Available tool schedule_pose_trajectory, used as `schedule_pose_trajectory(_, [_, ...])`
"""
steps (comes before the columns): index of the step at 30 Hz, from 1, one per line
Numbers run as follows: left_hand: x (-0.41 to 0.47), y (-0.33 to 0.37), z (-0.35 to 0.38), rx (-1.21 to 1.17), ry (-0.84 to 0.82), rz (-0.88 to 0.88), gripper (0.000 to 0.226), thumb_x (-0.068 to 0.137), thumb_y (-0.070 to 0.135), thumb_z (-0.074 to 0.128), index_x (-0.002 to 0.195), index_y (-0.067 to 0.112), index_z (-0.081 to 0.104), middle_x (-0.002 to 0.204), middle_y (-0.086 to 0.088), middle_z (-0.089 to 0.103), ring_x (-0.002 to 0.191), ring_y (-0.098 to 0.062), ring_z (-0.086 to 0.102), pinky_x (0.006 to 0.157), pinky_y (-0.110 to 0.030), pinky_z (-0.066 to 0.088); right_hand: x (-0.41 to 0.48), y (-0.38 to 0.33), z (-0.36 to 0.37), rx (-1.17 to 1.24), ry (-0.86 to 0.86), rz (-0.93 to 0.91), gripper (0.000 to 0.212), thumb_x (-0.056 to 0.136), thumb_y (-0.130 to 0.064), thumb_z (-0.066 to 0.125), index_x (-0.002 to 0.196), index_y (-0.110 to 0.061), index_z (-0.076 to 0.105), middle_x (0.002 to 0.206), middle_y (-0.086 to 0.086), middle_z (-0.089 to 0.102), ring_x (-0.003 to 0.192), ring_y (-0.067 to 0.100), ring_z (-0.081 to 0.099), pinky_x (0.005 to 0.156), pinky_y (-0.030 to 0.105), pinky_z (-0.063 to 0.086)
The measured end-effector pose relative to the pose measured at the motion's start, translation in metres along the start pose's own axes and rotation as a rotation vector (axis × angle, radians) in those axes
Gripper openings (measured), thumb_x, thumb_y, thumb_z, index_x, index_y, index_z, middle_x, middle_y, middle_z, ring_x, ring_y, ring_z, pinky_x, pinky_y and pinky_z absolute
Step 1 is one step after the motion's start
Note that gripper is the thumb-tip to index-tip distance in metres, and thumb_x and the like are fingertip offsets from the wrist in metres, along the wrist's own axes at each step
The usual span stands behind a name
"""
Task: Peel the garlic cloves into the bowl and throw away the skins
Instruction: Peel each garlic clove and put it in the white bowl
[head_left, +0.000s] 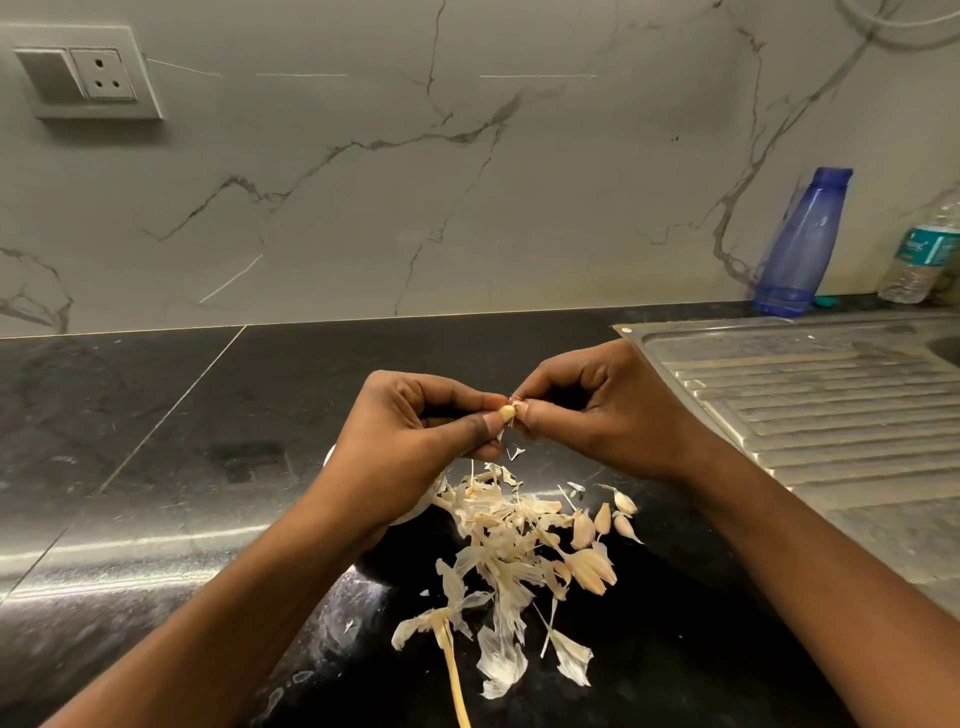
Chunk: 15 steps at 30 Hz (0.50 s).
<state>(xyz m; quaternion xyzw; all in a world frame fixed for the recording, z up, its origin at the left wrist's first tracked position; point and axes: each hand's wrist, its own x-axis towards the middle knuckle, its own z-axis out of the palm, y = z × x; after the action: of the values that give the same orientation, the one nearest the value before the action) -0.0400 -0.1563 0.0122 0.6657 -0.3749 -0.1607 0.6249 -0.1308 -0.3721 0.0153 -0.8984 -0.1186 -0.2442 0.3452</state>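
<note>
My left hand (415, 431) pinches a small garlic clove (507, 412) between thumb and fingers above the black counter. My right hand (597, 410) pinches a scrap of skin (516, 400) at the clove's tip. Below the hands lies a heap of papery garlic skins (498, 561) with a long dry stem (454, 670). Several unpeeled cloves (602, 525) lie at the heap's right side. A white bowl (415, 512) shows only as a sliver under my left wrist; its contents are hidden.
A steel sink drainboard (810, 415) fills the right side. A blue bottle (802, 244) and a clear water bottle (922, 254) stand against the marble wall at the back right. A wall socket (88, 73) is at upper left.
</note>
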Motion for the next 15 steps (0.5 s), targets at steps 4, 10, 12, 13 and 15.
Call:
schedule_pose_trajectory(4, [0.0004,0.0023,-0.0002,-0.035,0.012,-0.022,0.019,0.088,0.001,0.073,0.106,0.002,0.078,0.096,-0.011,0.081,0.086,-0.027,0.080,0.077,-0.026,0.064,-0.0023,0.0018,-0.0031,0.144,-0.033,0.078,0.012,0.095,-0.001,0.073,0.105,-0.003,0.081,0.089,0.006,0.080,0.080,0.024,0.078,0.073,0.034,0.066])
schedule_pose_trajectory(10, [0.0000,0.0039,-0.0015,-0.012,0.001,-0.008,0.019,0.089,0.001,0.072,0.106,0.004,0.078,0.096,-0.009,0.081,0.087,-0.026,0.079,0.078,-0.026,0.064,-0.0020,0.0001,-0.0035,0.245,-0.044,0.116,0.014,0.099,-0.005,0.069,0.107,0.001,0.079,0.093,0.011,0.080,0.084,0.028,0.078,0.077,0.036,0.066])
schedule_pose_trajectory(12, [-0.0002,0.0047,-0.0014,-0.011,-0.001,0.001,0.019,0.088,0.002,0.073,0.106,0.006,0.079,0.097,-0.008,0.081,0.089,-0.026,0.079,0.081,-0.028,0.064,-0.0008,-0.0010,-0.0035,0.267,-0.042,0.123,0.015,0.099,-0.009,0.070,0.106,0.002,0.078,0.092,0.011,0.080,0.083,0.028,0.078,0.076,0.035,0.066])
schedule_pose_trajectory(13, [-0.0002,0.0049,-0.0015,-0.010,0.001,0.004,0.019,0.088,0.003,0.074,0.106,0.007,0.079,0.097,-0.007,0.081,0.092,-0.026,0.078,0.083,-0.029,0.064,-0.0003,-0.0013,-0.0036,0.285,-0.043,0.128,0.016,0.099,-0.009,0.069,0.106,0.002,0.078,0.091,0.012,0.079,0.082,0.029,0.078,0.076,0.035,0.066])
schedule_pose_trajectory(15, [0.0000,0.0057,-0.0024,-0.010,0.005,0.017,0.021,0.087,0.004,0.076,0.107,0.008,0.079,0.099,-0.007,0.081,0.095,-0.024,0.078,0.086,-0.030,0.063,0.0004,-0.0020,-0.0033,0.321,-0.047,0.144,0.016,0.100,-0.008,0.068,0.105,0.003,0.077,0.091,0.014,0.079,0.081,0.030,0.078,0.075,0.037,0.067])
